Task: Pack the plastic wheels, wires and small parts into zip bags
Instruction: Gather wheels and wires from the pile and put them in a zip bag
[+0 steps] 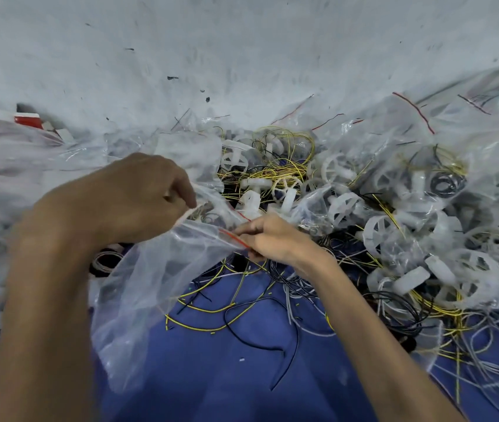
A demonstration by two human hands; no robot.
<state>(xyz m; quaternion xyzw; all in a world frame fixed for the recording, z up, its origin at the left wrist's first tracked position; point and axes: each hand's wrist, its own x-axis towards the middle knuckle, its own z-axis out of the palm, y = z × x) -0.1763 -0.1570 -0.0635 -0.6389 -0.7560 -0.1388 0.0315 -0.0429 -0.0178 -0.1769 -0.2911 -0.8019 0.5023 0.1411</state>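
Zip bag (156,284) | rim pinched: left hand (138,202), right hand (272,239) | wheels (345,205) crowd right

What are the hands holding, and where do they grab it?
A clear zip bag: the left hand and the right hand both pinch its red-striped mouth.

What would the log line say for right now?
left hand: pinches zip bag edge | right hand: pinches its red zip strip | wheels, wires: loose in pile beside bag
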